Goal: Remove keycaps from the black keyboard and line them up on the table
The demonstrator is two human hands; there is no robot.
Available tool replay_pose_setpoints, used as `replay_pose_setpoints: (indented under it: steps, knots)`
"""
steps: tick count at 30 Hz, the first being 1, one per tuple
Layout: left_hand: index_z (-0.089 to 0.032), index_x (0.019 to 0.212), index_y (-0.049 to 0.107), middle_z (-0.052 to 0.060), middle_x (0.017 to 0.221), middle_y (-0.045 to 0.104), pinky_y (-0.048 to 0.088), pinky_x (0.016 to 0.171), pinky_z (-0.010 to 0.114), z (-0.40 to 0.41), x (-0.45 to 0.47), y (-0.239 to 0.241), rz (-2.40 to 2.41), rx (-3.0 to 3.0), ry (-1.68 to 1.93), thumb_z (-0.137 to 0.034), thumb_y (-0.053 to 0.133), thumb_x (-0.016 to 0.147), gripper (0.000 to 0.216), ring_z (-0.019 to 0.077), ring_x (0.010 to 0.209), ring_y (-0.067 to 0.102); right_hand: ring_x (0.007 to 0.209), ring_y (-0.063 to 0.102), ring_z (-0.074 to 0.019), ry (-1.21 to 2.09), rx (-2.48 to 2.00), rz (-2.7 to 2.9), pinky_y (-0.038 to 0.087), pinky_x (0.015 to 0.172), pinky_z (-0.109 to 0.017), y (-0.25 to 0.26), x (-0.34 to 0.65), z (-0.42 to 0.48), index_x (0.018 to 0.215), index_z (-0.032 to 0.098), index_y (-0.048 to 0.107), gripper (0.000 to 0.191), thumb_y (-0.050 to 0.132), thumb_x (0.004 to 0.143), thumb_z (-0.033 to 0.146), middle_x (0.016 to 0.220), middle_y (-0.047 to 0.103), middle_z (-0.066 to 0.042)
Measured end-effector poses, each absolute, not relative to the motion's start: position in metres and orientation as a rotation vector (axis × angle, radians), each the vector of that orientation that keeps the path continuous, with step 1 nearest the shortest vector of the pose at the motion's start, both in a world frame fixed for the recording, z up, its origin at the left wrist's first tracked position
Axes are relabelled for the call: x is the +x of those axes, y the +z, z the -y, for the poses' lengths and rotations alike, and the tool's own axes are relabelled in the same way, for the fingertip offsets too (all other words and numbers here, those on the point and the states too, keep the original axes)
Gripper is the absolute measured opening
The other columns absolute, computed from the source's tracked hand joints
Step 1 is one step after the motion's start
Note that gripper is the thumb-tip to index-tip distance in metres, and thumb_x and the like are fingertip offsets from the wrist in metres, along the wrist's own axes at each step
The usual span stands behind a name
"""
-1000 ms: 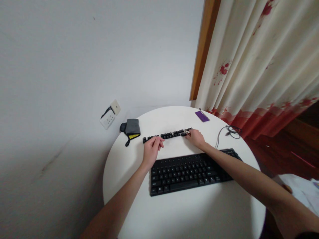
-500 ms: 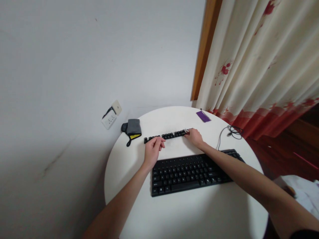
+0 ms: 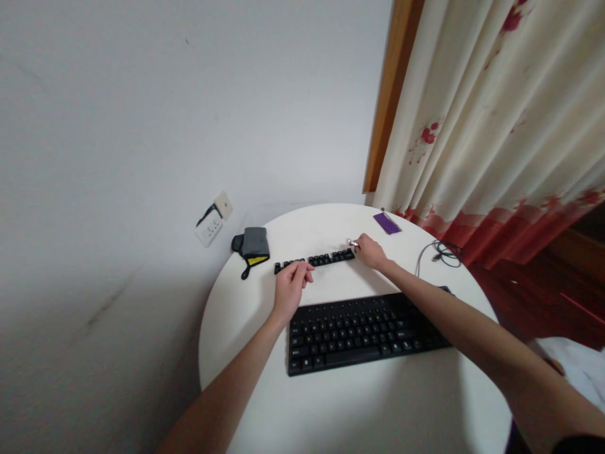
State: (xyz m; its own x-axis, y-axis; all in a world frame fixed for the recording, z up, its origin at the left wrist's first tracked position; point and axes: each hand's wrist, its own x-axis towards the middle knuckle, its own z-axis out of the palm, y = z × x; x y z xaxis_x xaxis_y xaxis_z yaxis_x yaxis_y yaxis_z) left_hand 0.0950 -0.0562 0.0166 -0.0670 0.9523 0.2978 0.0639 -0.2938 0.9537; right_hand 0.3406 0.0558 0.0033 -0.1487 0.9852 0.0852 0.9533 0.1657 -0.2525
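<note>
Right hand (image 3: 370,252) shifted forward, metal tool (image 3: 352,243) part-hidden

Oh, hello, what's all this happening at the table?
A person is working with bare hands at a round white table. The right hand holds a small metal thing, too small to make out, by the right end of a row of black keys. The left hand is loosely curled by the row's left part. A black keyboard lies nearer the person, its right part partly hidden under the right forearm.
</note>
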Motion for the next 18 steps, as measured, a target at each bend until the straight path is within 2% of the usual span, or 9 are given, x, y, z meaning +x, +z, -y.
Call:
replay_pose_setpoints:
  steps: [8, 18]
  knots:
    - [-0.014, 0.079, 0.067, 0.000, 0.060, 0.056, 0.032, 0.047, 0.021, 0.0554, 0.0945, 0.0165, -1.159, 1.448, 1.453, -0.038, 0.052, 0.092, 0.031, 0.0086, 0.051, 0.041, 0.094, 0.064, -0.0245, 0.217, -1.830, 2.312, 0.045, 0.078, -0.029, -0.0006, 0.3386, -0.0603, 0.107, 0.022, 0.070, 0.033, 0.039, 0.100, 0.030, 0.115, 0.059, -0.011]
    - [-0.014, 0.078, 0.067, 0.000, 0.060, 0.056, 0.031, 0.046, 0.021, 0.0562, 0.0944, 0.0178, -1.156, 1.440, 1.464, -0.038, 0.053, 0.092, 0.031, 0.0084, 0.051, 0.041, 0.096, 0.064, -0.0253, 0.217, -1.832, 2.300, 0.045, 0.080, -0.030, -0.0050, 0.3396, -0.0621, 0.108, 0.021, 0.069, 0.030, 0.041, 0.099, 0.029, 0.114, 0.060, -0.012]
